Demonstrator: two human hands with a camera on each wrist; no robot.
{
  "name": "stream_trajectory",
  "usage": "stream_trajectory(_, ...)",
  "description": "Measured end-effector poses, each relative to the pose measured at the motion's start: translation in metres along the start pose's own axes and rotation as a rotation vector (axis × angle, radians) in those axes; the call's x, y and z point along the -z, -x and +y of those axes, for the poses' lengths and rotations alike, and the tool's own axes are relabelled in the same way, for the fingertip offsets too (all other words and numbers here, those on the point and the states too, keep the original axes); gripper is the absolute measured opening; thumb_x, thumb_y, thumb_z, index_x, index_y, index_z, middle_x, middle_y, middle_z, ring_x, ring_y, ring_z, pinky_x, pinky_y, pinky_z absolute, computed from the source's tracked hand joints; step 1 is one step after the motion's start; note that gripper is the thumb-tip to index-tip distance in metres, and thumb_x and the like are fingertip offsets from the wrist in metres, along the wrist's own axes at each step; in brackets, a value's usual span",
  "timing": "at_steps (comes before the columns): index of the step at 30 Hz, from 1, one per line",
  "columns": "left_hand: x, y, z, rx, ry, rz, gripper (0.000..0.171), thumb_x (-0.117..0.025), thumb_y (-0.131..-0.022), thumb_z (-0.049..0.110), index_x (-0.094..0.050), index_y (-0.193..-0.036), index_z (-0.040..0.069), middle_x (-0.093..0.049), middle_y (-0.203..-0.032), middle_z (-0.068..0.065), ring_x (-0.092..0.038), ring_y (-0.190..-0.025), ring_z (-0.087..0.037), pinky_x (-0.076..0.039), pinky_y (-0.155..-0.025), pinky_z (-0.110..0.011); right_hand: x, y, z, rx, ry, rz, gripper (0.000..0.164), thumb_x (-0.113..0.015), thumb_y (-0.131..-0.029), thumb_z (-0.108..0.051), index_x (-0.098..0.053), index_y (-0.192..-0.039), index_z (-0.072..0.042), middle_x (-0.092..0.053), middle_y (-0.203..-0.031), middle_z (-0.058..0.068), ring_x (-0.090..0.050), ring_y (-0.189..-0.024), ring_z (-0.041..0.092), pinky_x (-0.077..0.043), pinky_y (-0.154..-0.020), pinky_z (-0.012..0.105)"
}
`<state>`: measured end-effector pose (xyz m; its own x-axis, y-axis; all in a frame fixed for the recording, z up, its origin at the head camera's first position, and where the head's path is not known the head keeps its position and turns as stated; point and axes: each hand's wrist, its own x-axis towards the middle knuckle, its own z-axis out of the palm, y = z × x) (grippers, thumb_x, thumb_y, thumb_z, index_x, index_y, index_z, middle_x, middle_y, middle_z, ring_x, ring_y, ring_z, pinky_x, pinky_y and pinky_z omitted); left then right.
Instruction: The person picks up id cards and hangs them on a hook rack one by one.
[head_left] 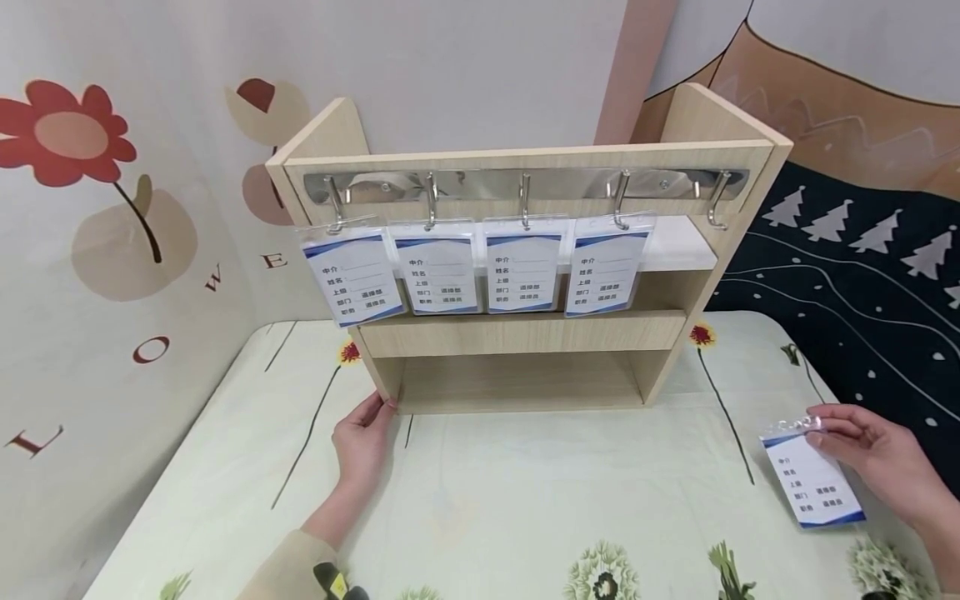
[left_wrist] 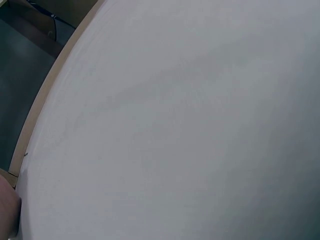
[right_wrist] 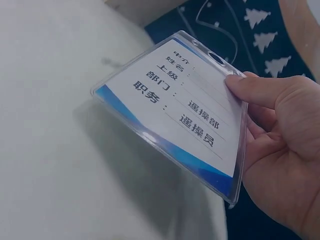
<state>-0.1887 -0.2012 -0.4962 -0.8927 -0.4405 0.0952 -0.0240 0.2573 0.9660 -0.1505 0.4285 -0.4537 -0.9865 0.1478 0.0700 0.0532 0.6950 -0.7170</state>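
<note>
My right hand (head_left: 873,454) pinches a badge in a clear plastic holder (right_wrist: 172,107) by its slotted top edge, thumb on the front. The badge is tilted and held above the table at the right. At the lower left corner of a small wooden shelf (head_left: 517,333), my left hand (head_left: 363,446) grips the side panel between thumb and fingers; part of the fingers is hidden. A metal hook rail (head_left: 468,185) runs along the shelf's upper board. Four-sided badges of the same kind, several of them, hang from its hooks, the rightmost being this badge (head_left: 607,265). The far-right hook (head_left: 717,200) carries nothing.
The shelf stands on a table with a floral cloth (head_left: 525,492). A printed curtain (head_left: 172,275) hangs at the left and back, and a dark cloth with white trees (head_left: 847,283) is at the right. The left wrist view shows mostly pale cloth (left_wrist: 175,130).
</note>
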Motion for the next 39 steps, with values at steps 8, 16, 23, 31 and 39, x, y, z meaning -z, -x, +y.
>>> stream_trajectory(8,0.0,0.0,0.0,0.0,0.002,-0.003,0.034,-0.066,-0.101,0.01,-0.066,-0.133,-0.001,-0.068,-0.126,-0.019,-0.066,-0.116,-0.031,-0.052,-0.079,-0.008,0.006,0.004,-0.033,0.061,-0.044,0.016,0.027,-0.069,-0.1,-0.011,-0.061,-0.125,-0.009,-0.061,-0.096,-0.031,-0.058,-0.085,-0.012,-0.047,-0.07,0.003)
stream_trajectory(16,0.0,0.001,0.001,0.004,0.014,-0.015,0.034,-0.065,-0.101,0.008,-0.065,-0.133,-0.002,-0.067,-0.128,-0.02,-0.066,-0.117,-0.033,-0.052,-0.079,-0.008,0.01,0.007,-0.061,0.148,-0.059,0.067,0.036,-0.069,-0.097,-0.001,-0.064,-0.127,-0.021,-0.063,-0.096,-0.032,-0.059,-0.084,-0.013,-0.044,-0.073,0.001)
stream_trajectory(23,0.0,0.001,0.001,-0.011,0.006,-0.003,0.033,-0.066,-0.1,0.008,-0.066,-0.132,-0.003,-0.068,-0.127,-0.02,-0.067,-0.115,-0.032,-0.052,-0.079,-0.007,0.014,0.008,-0.079,0.162,-0.082,0.1,0.036,-0.069,-0.097,0.002,-0.066,-0.123,-0.022,-0.063,-0.096,-0.032,-0.06,-0.082,-0.01,-0.046,-0.071,0.002)
stream_trajectory(31,0.0,0.002,0.002,-0.027,-0.01,0.009,0.032,-0.066,-0.099,0.007,-0.067,-0.129,-0.005,-0.068,-0.125,-0.021,-0.068,-0.112,-0.029,-0.052,-0.078,-0.007,0.013,0.008,-0.094,0.207,0.002,0.088,0.033,-0.071,-0.097,-0.004,-0.065,-0.129,-0.01,-0.061,-0.097,-0.027,-0.058,-0.079,0.0,-0.047,-0.066,0.007)
stream_trajectory(39,0.001,0.001,0.002,-0.016,-0.003,-0.001,0.033,-0.065,-0.1,0.008,-0.066,-0.131,-0.004,-0.068,-0.126,-0.021,-0.066,-0.115,-0.033,-0.052,-0.078,-0.006,0.013,0.007,-0.107,0.285,-0.026,0.095,0.035,-0.073,-0.094,0.001,-0.069,-0.127,-0.009,-0.064,-0.096,-0.027,-0.058,-0.077,0.001,-0.047,-0.065,0.008)
